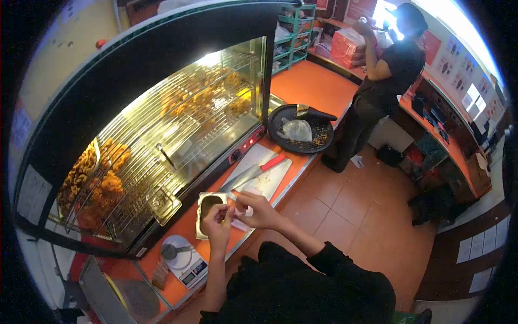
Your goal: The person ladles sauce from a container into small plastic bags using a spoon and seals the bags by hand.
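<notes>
My left hand (218, 220) is raised over the steel container (202, 212), its fingers pinched together. Beside it, my right hand (260, 210) is closed too, thumb and fingers curled inward. Something small and pale shows at the fingers, too small to name. Just beyond the hands lies a white cutting board (279, 176) with crumbs on it. A large knife (248, 174) with a red handle rests across the board. Closer to my left forearm stands a white digital kitchen scale (182, 257) with a small round dark-looking dish or scoop on top.
A lit glass warming cabinet (178, 124) with fried food on racks runs along the counter's left side. A black round tray (318, 141) holds a plastic bag and crumbs. Another person (396, 62) stands at the far counter, arms raised. Tiled floor (345, 210) lies to the right.
</notes>
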{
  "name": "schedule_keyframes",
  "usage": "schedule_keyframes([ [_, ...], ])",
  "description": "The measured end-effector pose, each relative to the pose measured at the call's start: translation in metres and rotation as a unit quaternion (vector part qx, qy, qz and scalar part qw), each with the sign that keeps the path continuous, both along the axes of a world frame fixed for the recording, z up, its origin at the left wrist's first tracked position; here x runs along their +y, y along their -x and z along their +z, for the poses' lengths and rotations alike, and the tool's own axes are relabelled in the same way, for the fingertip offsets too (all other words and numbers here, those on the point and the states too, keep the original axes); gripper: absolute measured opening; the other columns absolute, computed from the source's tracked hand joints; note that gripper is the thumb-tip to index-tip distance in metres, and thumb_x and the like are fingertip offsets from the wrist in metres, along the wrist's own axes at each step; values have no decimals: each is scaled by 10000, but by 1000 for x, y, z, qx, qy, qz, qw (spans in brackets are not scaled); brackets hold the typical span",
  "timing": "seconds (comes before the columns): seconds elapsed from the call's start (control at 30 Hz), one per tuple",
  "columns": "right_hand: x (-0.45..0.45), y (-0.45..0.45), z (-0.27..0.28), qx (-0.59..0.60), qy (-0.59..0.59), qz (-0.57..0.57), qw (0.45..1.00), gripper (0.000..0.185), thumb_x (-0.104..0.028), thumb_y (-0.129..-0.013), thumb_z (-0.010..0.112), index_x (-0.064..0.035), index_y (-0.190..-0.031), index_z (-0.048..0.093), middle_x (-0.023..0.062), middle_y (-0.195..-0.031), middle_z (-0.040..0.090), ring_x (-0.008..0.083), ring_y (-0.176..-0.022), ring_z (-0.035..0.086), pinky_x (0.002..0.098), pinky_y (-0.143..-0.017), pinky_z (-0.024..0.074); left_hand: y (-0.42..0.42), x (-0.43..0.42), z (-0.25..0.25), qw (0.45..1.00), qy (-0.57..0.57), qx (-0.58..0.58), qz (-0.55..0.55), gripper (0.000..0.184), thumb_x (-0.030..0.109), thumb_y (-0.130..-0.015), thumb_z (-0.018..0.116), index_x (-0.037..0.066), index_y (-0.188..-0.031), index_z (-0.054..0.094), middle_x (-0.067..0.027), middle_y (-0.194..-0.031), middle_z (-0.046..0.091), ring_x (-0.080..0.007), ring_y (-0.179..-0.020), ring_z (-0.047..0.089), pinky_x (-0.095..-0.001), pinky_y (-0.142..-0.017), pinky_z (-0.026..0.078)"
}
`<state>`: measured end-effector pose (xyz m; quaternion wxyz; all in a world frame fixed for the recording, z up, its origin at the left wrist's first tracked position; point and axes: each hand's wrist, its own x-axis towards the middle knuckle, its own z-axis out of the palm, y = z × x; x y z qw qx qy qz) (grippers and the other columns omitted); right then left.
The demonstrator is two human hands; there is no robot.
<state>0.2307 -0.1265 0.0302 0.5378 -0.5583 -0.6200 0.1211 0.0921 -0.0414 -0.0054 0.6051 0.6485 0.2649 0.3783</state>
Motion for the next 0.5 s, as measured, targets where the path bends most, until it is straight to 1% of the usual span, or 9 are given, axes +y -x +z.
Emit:
schedule_keyframes([
  [0.03, -4, -7, 6, -3, 14, 24, 1000, 221, -81, -754, 744, -24, -906, 595, 71, -780, 555, 191, -706, 573, 301, -632, 447, -1, 1, 1, 998, -54, 26, 25, 57, 19, -871, 670, 1, -908, 631, -13, -778, 615, -62, -682, 570, -201, -617, 463],
  [0.07, -6, -12, 5, -7, 8, 22, 1000, 221, -81, -754, 744, -24, -906, 595, 71, -780, 555, 191, -706, 573, 301, -632, 447, -2, 3, 2, 991, -108, 51, 52, 46, -3, -862, 670, -4, -872, 625, -16, -789, 611, -69, -694, 579, -206, -625, 470],
  [0.13, -11, -19, 5, 180, 83, 75, 977, 214, -146, -812, 740, -28, -945, 621, 47, -814, 596, 133, -753, 585, 286, -657, 463, -9, 1, 13, 990, -126, 33, 52, 104, 14, -806, 725, 20, -839, 626, -14, -765, 579, -80, -669, 562, -225, -608, 468],
  [0.17, -16, -27, 7, 157, 119, 76, 977, 166, -157, -864, 701, -23, -932, 632, 34, -861, 638, 99, -790, 587, 283, -680, 475, -12, -4, 19, 988, -145, 31, 47, 103, 5, -798, 724, 18, -827, 626, -21, -774, 578, -89, -679, 561, -232, -614, 468],
  [0.27, -31, -43, 10, 108, 132, 103, 980, 142, -129, -876, 677, -25, -965, 641, 33, -874, 659, 101, -800, 601, 276, -680, 477, -22, -15, 41, 981, -186, 33, 38, 105, -21, -764, 725, 13, -810, 637, -41, -804, 579, -115, -698, 560, -251, -622, 465],
  [0.33, -41, -52, 9, 120, 136, 116, 977, 106, -110, -880, 667, -27, -945, 654, 25, -857, 672, 95, -784, 607, 273, -683, 484, -32, -23, 56, 962, -267, 41, 27, 101, -32, -757, 717, 5, -807, 638, -45, -799, 575, -121, -703, 561, -259, -623, 466],
  [0.4, -51, -63, 14, 135, 171, 139, 966, 104, -125, -865, 679, -31, -901, 658, 21, -799, 657, 91, -741, 596, 274, -675, 493, -42, -23, 49, 961, -276, 25, -7, 147, -49, -755, 700, 5, -873, 631, -59, -849, 574, -132, -712, 567, -259, -627, 474],
  [0.47, -62, -73, 23, 100, 192, 109, 970, 123, -142, -856, 685, -27, -888, 655, 24, -773, 645, 89, -716, 587, 274, -661, 492, -57, -34, 49, 981, -189, -38, -40, 200, -43, -765, 696, 23, -932, 609, -81, -933, 562, -144, -736, 573, -258, -626, 482],
  [0.5, -66, -76, 27, 68, 215, 80, 971, 143, -158, -848, 691, -23, -874, 652, 28, -746, 634, 87, -692, 577, 274, -648, 491, -65, -44, 52, 985, -154, -66, -41, 212, 22, -783, 711, 39, -955, 588, -98, -1006, 541, -154, -739, 569, -266, -616, 489],
])
